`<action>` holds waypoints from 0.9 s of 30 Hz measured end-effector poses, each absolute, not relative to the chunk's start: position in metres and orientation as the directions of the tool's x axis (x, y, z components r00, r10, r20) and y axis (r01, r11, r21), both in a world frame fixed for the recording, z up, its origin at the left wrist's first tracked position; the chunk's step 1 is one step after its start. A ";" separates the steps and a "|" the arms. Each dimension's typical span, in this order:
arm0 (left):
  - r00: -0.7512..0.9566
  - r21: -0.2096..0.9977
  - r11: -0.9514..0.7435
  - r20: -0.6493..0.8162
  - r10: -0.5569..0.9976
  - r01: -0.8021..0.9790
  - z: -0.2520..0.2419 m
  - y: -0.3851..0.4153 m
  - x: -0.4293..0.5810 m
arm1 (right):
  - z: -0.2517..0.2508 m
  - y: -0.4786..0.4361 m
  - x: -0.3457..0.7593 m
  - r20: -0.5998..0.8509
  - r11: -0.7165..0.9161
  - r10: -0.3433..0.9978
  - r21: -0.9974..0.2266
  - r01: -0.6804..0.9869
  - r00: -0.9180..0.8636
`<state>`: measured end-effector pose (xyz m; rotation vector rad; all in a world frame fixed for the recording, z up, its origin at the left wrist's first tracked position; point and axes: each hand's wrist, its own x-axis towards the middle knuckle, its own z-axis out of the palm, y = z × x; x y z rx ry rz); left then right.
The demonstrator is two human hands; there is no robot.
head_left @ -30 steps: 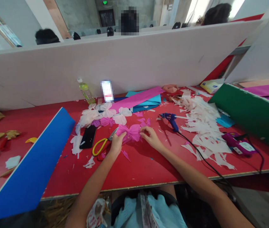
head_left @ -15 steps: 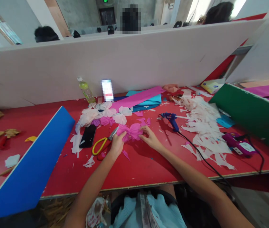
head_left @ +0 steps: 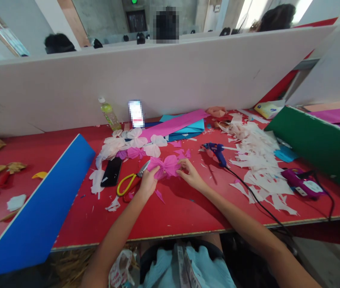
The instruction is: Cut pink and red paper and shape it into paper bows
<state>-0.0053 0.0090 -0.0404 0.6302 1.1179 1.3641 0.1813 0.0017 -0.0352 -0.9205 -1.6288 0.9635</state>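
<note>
The left hand [head_left: 148, 182] and right hand [head_left: 191, 175] are pinching a pink crepe-paper bow [head_left: 166, 167] at centre frame on the red worktop [head_left: 182, 212], fingers [head_left: 182, 163] gripping both sides. Its gathered middle is seemingly needing securing, perhaps with the blue glue gun [head_left: 216, 153] just right.

The paper bow [head_left: 166, 167] was held over the workbench [head_left: 182, 218], between the person's left hand [head_left: 148, 183] and right hand [head_left: 191, 175]. Just left of the left hand lay scissors [head_left: 129, 183], with a phone [head_left: 111, 172] beyond them. Behind the bow, paper flowers [head_left: 127, 147] lay bunched on the bench, and folded paper sheets [head_left: 176, 128] lay behind and to their right, near a partition [head_left: 127, 84]. A bottle [head_left: 109, 115] and a propped phone [head_left: 135, 114] stood behind the flowers. Right of the hands, a glue gun [head_left: 217, 153] lay beside a heap of paper scraps [head_left: 262, 172]. A board [head_left: 34, 208] lay across the bench's left end.
</note>
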 end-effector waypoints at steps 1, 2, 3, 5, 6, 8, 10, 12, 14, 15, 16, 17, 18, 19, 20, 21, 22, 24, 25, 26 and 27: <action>-0.146 0.881 0.166 -0.254 0.956 -0.442 -0.041 0.009 -0.005 | -0.036 0.002 0.181 0.368 0.396 0.904 -0.912 0.106 -0.217; -0.141 0.878 0.167 -0.254 0.957 -0.449 -0.041 0.010 -0.005 | -0.037 0.002 0.181 0.373 0.399 0.903 -0.912 0.095 -0.213; -0.134 0.874 0.167 -0.253 0.958 -0.457 -0.041 0.010 -0.005 | -0.037 0.002 0.181 0.378 0.402 0.902 -0.911 0.088 -0.211; -0.120 0.867 0.163 -0.246 0.962 -0.471 -0.040 0.010 -0.004 | -0.039 0.002 0.181 0.389 0.413 0.899 -0.907 0.088 -0.202; -0.114 0.865 0.161 -0.242 0.964 -0.476 -0.039 0.009 -0.004 | -0.039 0.002 0.181 0.394 0.418 0.897 -0.904 0.093 -0.199; -0.100 0.858 0.155 -0.232 0.968 -0.489 -0.038 0.009 -0.004 | -0.039 0.002 0.181 0.394 0.421 0.896 -0.901 0.106 -0.205; -0.080 0.846 0.148 -0.219 0.972 -0.512 -0.037 0.008 -0.003 | -0.039 0.001 0.180 0.385 0.418 0.895 -0.900 0.124 -0.225; -0.068 0.831 0.139 -0.207 0.976 -0.539 -0.035 0.007 -0.001 | -0.039 0.000 0.180 0.378 0.420 0.893 -0.895 0.152 -0.243; -0.071 0.816 0.131 -0.206 0.976 -0.563 -0.033 0.006 0.000 | -0.040 0.000 0.180 0.372 0.419 0.896 -0.890 0.180 -0.244; -0.078 0.812 0.131 -0.211 0.974 -0.569 -0.032 0.005 0.001 | -0.040 0.000 0.180 0.368 0.415 0.898 -0.890 0.189 -0.241; -0.085 0.808 0.130 -0.217 0.973 -0.575 -0.031 0.005 0.002 | -0.040 0.001 0.181 0.363 0.410 0.901 -0.891 0.193 -0.237; -0.087 0.805 0.129 -0.219 0.972 -0.578 -0.029 0.004 0.002 | -0.041 0.001 0.181 0.361 0.407 0.904 -0.893 0.195 -0.230; -0.085 0.804 0.130 -0.218 0.972 -0.580 -0.028 0.004 0.002 | -0.041 0.001 0.181 0.363 0.406 0.905 -0.893 0.195 -0.221; -0.079 0.804 0.129 -0.214 0.974 -0.581 -0.027 0.003 0.003 | -0.041 0.002 0.182 0.369 0.408 0.906 -0.891 0.198 -0.207; -0.072 0.803 0.125 -0.204 0.976 -0.583 -0.026 0.003 0.003 | -0.042 0.002 0.182 0.377 0.411 0.907 -0.889 0.203 -0.188; -0.064 0.802 0.119 -0.192 0.979 -0.585 -0.025 0.003 0.003 | -0.042 0.003 0.183 0.385 0.414 0.908 -0.885 0.211 -0.166; -0.053 0.801 0.116 -0.181 0.982 -0.587 -0.024 0.003 0.003 | -0.042 0.003 0.183 0.393 0.417 0.908 -0.882 0.221 -0.142; -0.035 0.800 0.123 -0.177 0.984 -0.587 -0.023 0.002 0.003 | -0.041 0.004 0.185 0.408 0.423 0.906 -0.872 0.246 -0.109; -0.026 0.798 0.130 -0.179 0.983 -0.588 -0.023 0.002 0.004 | -0.040 0.004 0.185 0.413 0.426 0.905 -0.867 0.258 -0.105; -0.017 0.796 0.138 -0.183 0.983 -0.589 -0.023 0.002 0.004 | -0.039 0.004 0.186 0.416 0.429 0.903 -0.862 0.269 -0.108; -0.007 0.794 0.144 -0.184 0.983 -0.590 -0.024 0.002 0.004 | -0.037 0.004 0.186 0.415 0.431 0.902 -0.858 0.279 -0.115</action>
